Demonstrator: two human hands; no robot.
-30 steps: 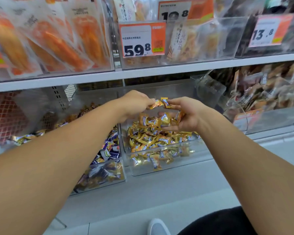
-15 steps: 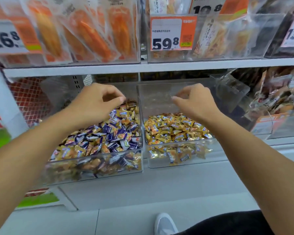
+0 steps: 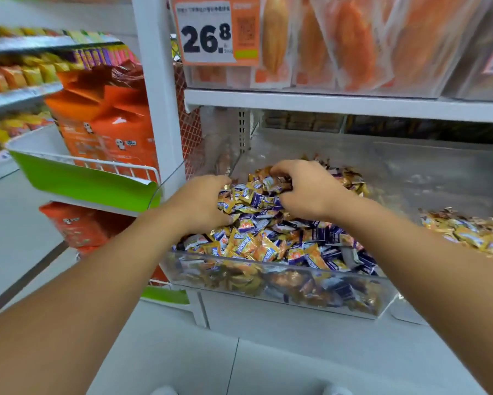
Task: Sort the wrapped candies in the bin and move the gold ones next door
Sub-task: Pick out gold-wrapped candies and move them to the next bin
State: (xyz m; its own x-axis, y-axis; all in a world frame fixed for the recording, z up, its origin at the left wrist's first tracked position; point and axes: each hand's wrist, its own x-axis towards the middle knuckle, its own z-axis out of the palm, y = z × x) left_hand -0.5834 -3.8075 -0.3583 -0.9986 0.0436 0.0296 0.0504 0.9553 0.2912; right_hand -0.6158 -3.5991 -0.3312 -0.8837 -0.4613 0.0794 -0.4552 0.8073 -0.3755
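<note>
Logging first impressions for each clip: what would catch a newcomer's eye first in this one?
Both hands dig into a clear bin heaped with mixed purple and gold wrapped candies at centre: the left hand at the pile's left edge, the right hand curled over its top. Above, an orange price tag reads 26.8, and a neighbouring bin of gold candies sits at the right edge.

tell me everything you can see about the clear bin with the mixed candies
The clear plastic bin sits on the lower white shelf, open-topped, with a slanted front wall. It is heaped with purple and gold wrapped candies. The left hand and right hand both dig into the pile near the back.
</note>
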